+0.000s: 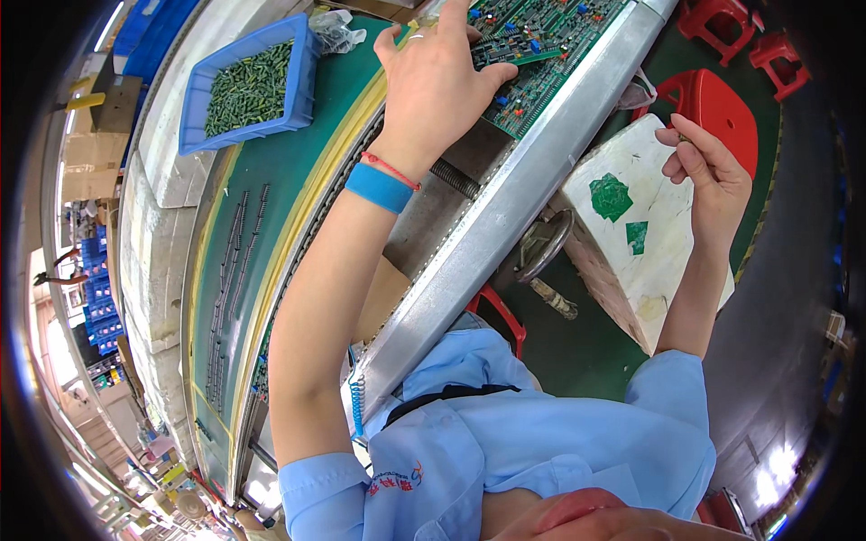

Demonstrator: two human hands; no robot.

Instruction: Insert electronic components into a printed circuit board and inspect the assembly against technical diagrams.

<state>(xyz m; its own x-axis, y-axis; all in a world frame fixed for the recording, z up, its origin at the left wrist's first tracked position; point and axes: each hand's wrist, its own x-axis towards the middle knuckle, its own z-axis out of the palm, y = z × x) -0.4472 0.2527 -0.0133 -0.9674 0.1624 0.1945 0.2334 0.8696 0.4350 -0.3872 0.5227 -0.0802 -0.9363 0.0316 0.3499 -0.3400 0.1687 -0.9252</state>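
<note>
Along the upper end of the metal rail (505, 203), beneath my left hand, lies the green circuit board (564, 86), crowded with small parts in blue, red and black. Its right edge runs right beside the rail, and both slant up and to the right; the far end is cut off by the top of my view, so I cannot tell its full long axis. A smaller board (519, 45) lies over it, its narrow green edge tilted slightly up to the right, by my thumb tip.

My left grip (439, 81) is spread, thumb well apart from the fingers, reaching over the boards; some fingertips run out of view, so I cannot tell whether it has hold of anything. Below the board's near edge, a gap opens between the rails, with a dark threaded shaft (456, 178) across it.

My right grip (717, 180) is raised off to the right, thumb and fingertips drawn near together; what they hold, if anything, is too small to tell. Below it, a white slab (667, 293) bears two green patches (612, 197), near a red stool (726, 113).

Left of my forearm, the green counter (298, 171) carries a blue bin (302, 99) of small green parts and several thin dark strips (239, 261), lengthwise along it.
</note>
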